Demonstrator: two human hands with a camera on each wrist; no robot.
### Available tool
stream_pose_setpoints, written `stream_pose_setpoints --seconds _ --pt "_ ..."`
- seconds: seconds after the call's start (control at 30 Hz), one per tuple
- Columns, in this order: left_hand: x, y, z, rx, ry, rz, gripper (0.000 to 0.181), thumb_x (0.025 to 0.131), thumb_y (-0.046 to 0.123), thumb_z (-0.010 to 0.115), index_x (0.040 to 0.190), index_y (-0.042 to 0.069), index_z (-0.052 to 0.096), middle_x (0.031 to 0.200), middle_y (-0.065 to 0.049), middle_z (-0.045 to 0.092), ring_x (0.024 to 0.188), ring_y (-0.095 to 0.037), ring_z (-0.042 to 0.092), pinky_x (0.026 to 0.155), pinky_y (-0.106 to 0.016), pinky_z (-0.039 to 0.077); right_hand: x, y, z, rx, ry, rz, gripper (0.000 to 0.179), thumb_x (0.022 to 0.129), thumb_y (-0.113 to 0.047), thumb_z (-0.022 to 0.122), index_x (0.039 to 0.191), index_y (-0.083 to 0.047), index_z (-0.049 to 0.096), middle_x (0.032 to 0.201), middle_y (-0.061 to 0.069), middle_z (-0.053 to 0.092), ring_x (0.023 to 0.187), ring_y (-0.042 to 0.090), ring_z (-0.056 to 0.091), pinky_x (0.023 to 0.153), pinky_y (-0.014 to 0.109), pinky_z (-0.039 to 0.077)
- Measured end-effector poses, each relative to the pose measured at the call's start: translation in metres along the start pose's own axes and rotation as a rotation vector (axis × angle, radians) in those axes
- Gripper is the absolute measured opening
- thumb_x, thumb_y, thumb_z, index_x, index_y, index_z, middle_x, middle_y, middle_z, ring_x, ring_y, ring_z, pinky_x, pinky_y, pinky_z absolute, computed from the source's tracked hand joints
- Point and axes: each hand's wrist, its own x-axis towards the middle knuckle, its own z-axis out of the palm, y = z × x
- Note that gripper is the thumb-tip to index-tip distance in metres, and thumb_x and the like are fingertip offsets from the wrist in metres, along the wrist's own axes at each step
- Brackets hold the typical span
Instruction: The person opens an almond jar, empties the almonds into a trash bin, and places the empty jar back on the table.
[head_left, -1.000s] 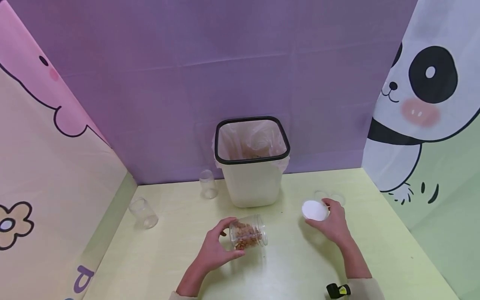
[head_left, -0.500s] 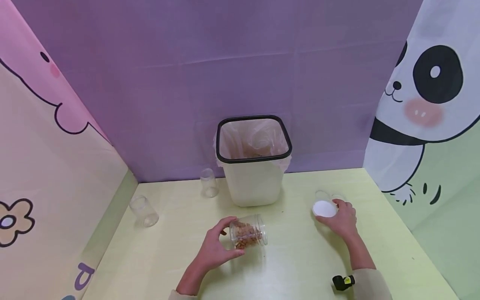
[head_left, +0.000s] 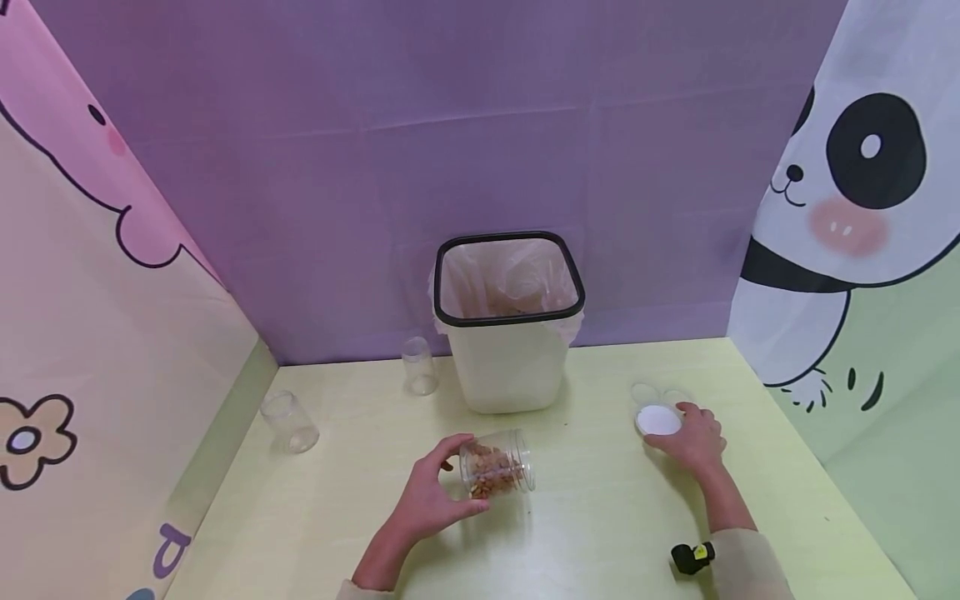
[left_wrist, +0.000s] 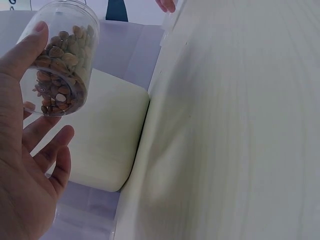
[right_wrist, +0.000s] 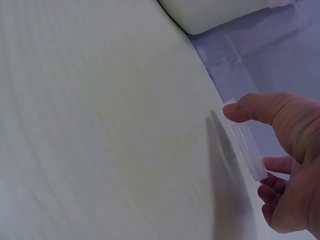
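Note:
My left hand (head_left: 433, 493) grips a clear jar (head_left: 517, 454) around its base end, thumb on one side and fingers on the other. The jar lies tilted on its side in the air, its mouth facing right, with brown nuts or beans (head_left: 491, 471) inside. In the left wrist view the same jar (left_wrist: 75, 20) shows its contents heaped toward the base. On the right, my right hand (head_left: 693, 437) pinches a round lid (head_left: 658, 420) with a white face by its edge. In the right wrist view the lid (right_wrist: 246, 145) appears edge-on, close over the table.
A white bin (head_left: 506, 371) with a black rim and a plastic liner stands at the back centre. Two clear jars (head_left: 288, 423) stand to its left. Two clear round lids (head_left: 645, 392) lie behind my right hand. Purple cloth (head_left: 337, 208) hangs behind the table (head_left: 352, 417).
My right hand has moved to the right with the lid and lowered it toward the table near the other lids. My left hand and the jar have stayed in place.

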Motion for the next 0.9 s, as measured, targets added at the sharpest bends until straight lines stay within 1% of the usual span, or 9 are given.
stream_pose_setpoints --seconds 0.17,0.43,0.6,0.73,0.9 --pt "0.0003 -0.0001 0.0001 0.001 0.0 0.0 0.09 0.059 0.031 0.094 0.137 0.029 0.049 0.125 0.009 0.06 0.112 -0.016 0.055 0.082 -0.043 0.048 0.0023 0.0042 0.0005 -0.006 -0.018 0.006 0.089 0.071 -0.039 0.08 0.133 0.009 0.039 0.121 0.037 0.039 0.11 0.054 0.035 0.086 0.066 0.03" --pt "-0.001 -0.0016 0.0011 -0.009 0.0 -0.023 0.089 0.059 0.031 0.094 0.137 0.029 0.049 0.122 0.011 0.061 0.112 -0.015 0.056 0.082 -0.047 0.048 0.0039 0.0065 0.0024 -0.007 -0.028 0.018 0.088 0.071 -0.038 0.08 0.133 0.009 0.039 0.121 0.037 0.038 0.11 0.054 0.034 0.086 0.065 0.029" --pt "-0.0001 -0.0005 0.0003 -0.006 0.001 -0.009 0.09 0.059 0.029 0.094 0.137 0.029 0.049 0.123 0.01 0.061 0.112 -0.016 0.056 0.082 -0.046 0.048 0.0048 0.0082 0.0018 -0.015 -0.029 0.021 0.091 0.071 -0.04 0.081 0.133 0.01 0.038 0.121 0.038 0.037 0.11 0.054 0.034 0.086 0.065 0.03" --pt "0.0003 0.0004 -0.0008 0.001 0.002 -0.011 0.09 0.059 0.03 0.094 0.137 0.029 0.049 0.126 0.009 0.06 0.113 -0.016 0.055 0.082 -0.044 0.048 0.0048 0.0081 0.0015 -0.007 -0.025 0.022 0.091 0.07 -0.04 0.081 0.133 0.009 0.038 0.121 0.038 0.038 0.11 0.054 0.034 0.086 0.065 0.031" --pt "0.0011 0.0009 -0.0024 -0.004 0.0 -0.016 0.09 0.06 0.029 0.094 0.137 0.029 0.049 0.126 0.006 0.06 0.113 -0.016 0.055 0.082 -0.047 0.048 0.0052 0.0081 0.0019 -0.009 -0.021 0.012 0.091 0.07 -0.04 0.082 0.133 0.008 0.038 0.121 0.038 0.039 0.109 0.053 0.035 0.086 0.065 0.031"
